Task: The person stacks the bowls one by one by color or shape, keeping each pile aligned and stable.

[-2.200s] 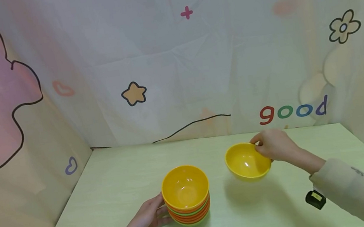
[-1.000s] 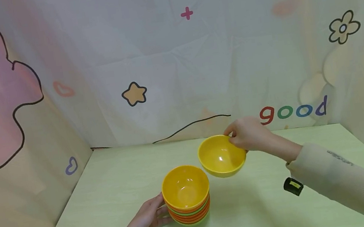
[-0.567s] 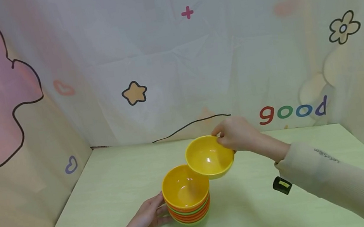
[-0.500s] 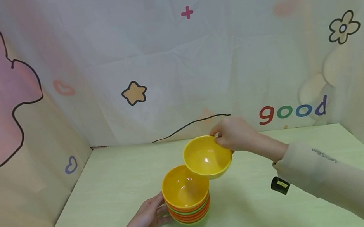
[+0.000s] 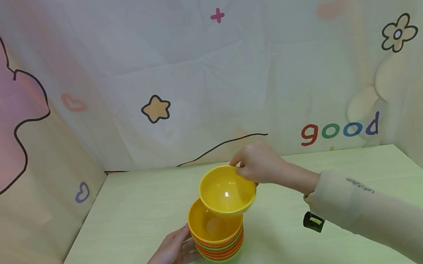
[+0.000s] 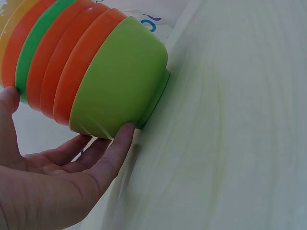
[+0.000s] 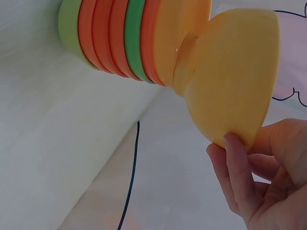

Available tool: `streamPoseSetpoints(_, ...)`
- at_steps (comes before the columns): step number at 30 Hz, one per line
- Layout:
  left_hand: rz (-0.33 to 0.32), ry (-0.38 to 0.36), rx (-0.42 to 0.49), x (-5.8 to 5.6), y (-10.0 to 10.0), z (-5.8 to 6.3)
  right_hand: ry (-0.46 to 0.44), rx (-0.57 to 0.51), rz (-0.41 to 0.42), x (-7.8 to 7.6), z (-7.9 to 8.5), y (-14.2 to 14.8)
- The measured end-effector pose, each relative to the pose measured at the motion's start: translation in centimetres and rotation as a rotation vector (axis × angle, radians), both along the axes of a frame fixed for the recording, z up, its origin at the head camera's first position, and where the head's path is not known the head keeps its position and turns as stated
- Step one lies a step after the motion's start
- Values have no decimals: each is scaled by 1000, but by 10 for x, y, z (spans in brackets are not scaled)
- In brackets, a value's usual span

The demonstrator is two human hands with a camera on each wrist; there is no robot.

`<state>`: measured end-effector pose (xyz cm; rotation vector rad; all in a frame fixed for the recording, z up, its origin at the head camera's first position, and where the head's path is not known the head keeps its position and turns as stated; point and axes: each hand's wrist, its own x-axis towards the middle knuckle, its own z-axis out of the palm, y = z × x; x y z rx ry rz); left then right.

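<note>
A stack of several orange, green and yellow bowls (image 5: 220,249) stands upright on the table, a yellow bowl topmost and a light green bowl (image 6: 120,76) at the bottom. Against the stack's left side rests my left hand (image 5: 172,252), its thumb and fairly straight fingertips touching the bowls without wrapping round them. Over the stack's back right part, my right hand (image 5: 261,163) pinches another yellow bowl (image 5: 227,191) by its rim and holds it tilted. In the right wrist view that held bowl (image 7: 235,72) has its foot at the top bowl's rim; whether they touch I cannot tell.
The pale green table (image 5: 126,218) ends at a printed cloth backdrop (image 5: 185,63) behind, with cloth on both sides too. A small black device (image 5: 314,221) shows beneath my right sleeve (image 5: 370,208).
My right hand has carried the yellow bowl leftward from the table's right side to above the stack, lowering it slightly in the last half second. My left hand and the stack have stayed put.
</note>
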<state>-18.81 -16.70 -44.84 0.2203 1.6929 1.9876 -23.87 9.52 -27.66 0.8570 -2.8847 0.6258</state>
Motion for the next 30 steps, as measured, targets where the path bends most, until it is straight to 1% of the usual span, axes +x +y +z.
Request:
streamPoseSetpoints(4, 2, -3, -2, -1, 0, 0, 10, 4, 17, 2, -1, -6)
streamPoseSetpoints(7, 10, -10, -9, -1, 1, 0, -12, -3, 26, 3, -4, -10)
streamPoseSetpoints(15, 22, -8, -13, 0, 1, -2, -155, -57, -19, 6, -13, -17)
streamPoseSetpoints(18, 17, -4, -11, 0, 2, -1, -162, -63, -15, 7, -16, -19)
streamPoseSetpoints(23, 14, -1, -8, 0, 2, -1, -143, -61, -3, 7, -21, -22)
streamPoseSetpoints(30, 31, -15, -24, 0, 3, 1, -158, -72, 1, 9, -25, -27)
